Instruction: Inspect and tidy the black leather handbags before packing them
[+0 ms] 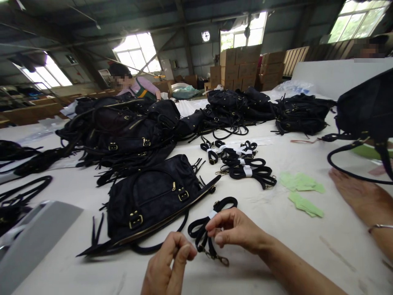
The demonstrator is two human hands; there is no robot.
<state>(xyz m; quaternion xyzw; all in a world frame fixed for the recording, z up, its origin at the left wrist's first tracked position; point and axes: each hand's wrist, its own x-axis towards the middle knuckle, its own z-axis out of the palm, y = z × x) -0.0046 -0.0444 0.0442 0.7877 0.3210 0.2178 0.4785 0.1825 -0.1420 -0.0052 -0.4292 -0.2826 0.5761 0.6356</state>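
The white paper band (pixel 212 214) on the coiled black strap (pixel 201 231) and the pale green paper slips (pixel 299 182) to the right of the grip are too small on my feed for me to make out any writing, and I can read no brand on the goods.

My right hand (pixel 236 229) is nearly closed, its thumb and fingers pinching the strap at the band. My left hand (pixel 166 264) sits just left of it, its fingertips (pixel 181 250) drawn together, with nothing visible between them.

The strap hangs from that pinch just in front of me, in a flattened bundle lying roughly across my view. A loop reaches up and right, while the metal swivel clasp (pixel 218 258) points down and right, toward my side of the white work table (pixel 307 262).

Just left of the grip lies a black handbag (pixel 147 200) with brass buckles, and its long cord passes close behind my left hand. Beyond the grip lie more banded straps (pixel 242 168), and farther off are heaped black bags (pixel 123 131). Off to the right, a co-worker's hand (pixel 353 192) rests on the table beneath a raised black bag (pixel 365 110).
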